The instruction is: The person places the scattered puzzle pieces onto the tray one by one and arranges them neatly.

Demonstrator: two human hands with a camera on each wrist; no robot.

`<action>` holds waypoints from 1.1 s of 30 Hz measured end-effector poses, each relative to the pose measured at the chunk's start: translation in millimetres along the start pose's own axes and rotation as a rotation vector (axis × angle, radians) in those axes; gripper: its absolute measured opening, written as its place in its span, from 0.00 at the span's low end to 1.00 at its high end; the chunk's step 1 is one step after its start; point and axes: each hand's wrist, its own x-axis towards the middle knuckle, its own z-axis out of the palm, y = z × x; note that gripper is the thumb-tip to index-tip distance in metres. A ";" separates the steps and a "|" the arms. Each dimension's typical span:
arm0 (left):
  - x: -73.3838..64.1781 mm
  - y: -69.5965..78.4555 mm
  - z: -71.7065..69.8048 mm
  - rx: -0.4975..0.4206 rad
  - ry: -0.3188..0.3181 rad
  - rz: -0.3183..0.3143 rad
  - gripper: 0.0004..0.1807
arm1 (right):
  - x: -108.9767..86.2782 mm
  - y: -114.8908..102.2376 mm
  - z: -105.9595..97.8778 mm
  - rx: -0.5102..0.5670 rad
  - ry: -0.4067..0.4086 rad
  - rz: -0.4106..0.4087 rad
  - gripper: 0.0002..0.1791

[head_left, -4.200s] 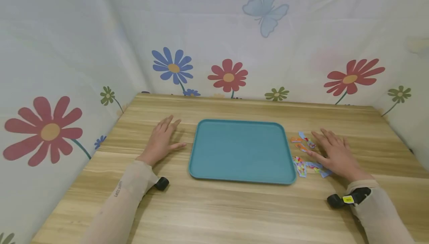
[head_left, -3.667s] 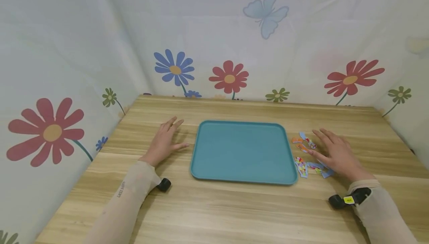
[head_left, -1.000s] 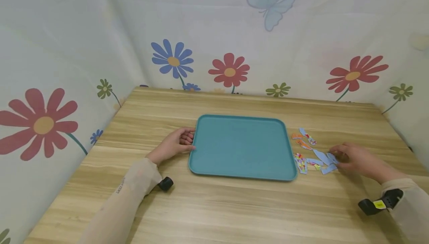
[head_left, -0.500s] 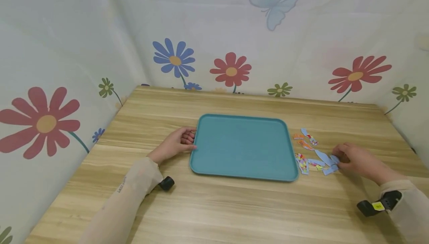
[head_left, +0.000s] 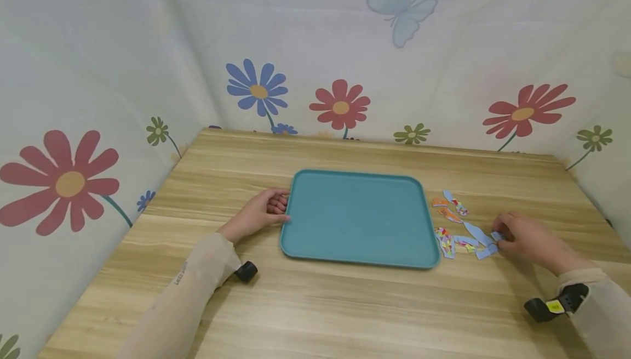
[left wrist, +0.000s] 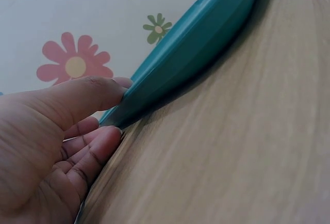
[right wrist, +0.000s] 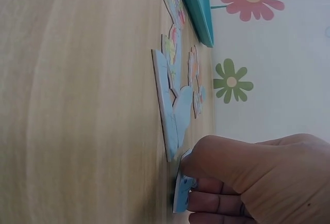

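My left hand (head_left: 256,214) holds the left edge of a teal rectangular tray (head_left: 360,216). In the left wrist view the thumb rests on the tray's rim (left wrist: 170,43) and the curled fingers (left wrist: 98,149) lie low against its side. On the right, my right hand (head_left: 529,241) pinches a small light-blue puzzle piece (head_left: 498,235) between thumb and fingers. The right wrist view shows that piece (right wrist: 183,188) tilted on edge, just apart from the other light-blue pieces (right wrist: 167,105). Part of it is hidden behind the thumb.
Several irregular puzzle pieces lie between the tray and my right hand: orange ones (head_left: 449,215), a multicoloured one (head_left: 445,243) and blue ones (head_left: 475,233). The wooden table (head_left: 345,309) ends at a flower-printed curtain (head_left: 320,30) behind and at the sides.
Both hands first lay spread beside the tray. My left hand has since taken the tray's edge. My right hand has gripped a blue piece and drawn it slightly away from the others.
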 end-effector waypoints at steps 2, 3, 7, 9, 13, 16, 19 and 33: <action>0.3 -0.7 0.0 -0.003 0.000 -0.002 0.36 | 0.3 -0.5 -1.7 0.013 -0.015 0.008 0.11; 0.6 -1.2 -0.1 -0.004 0.001 -0.005 0.36 | 0.5 -0.6 -2.9 0.024 -0.020 0.011 0.11; 0.7 -1.9 -1.0 0.000 0.000 -0.004 0.36 | 1.1 -1.3 -9.6 0.067 -0.021 0.023 0.10; 0.6 -1.5 -1.5 -0.004 -0.002 -0.008 0.36 | 1.6 -2.0 -13.5 0.068 -0.011 0.036 0.10; 0.3 -1.9 -2.3 -0.008 -0.007 -0.010 0.36 | 5.0 -4.1 -22.0 0.059 -0.003 0.046 0.10; 0.7 -2.9 -2.0 -0.004 -0.005 -0.008 0.36 | 8.1 -8.8 -30.1 0.045 0.018 0.020 0.10; 1.0 -3.9 -1.2 0.002 0.002 -0.008 0.35 | 10.6 -15.8 -39.4 0.031 0.041 -0.008 0.11; 2.9 -7.1 0.9 0.013 0.011 -0.016 0.36 | 25.9 -60.7 -63.5 -0.075 0.129 -0.099 0.12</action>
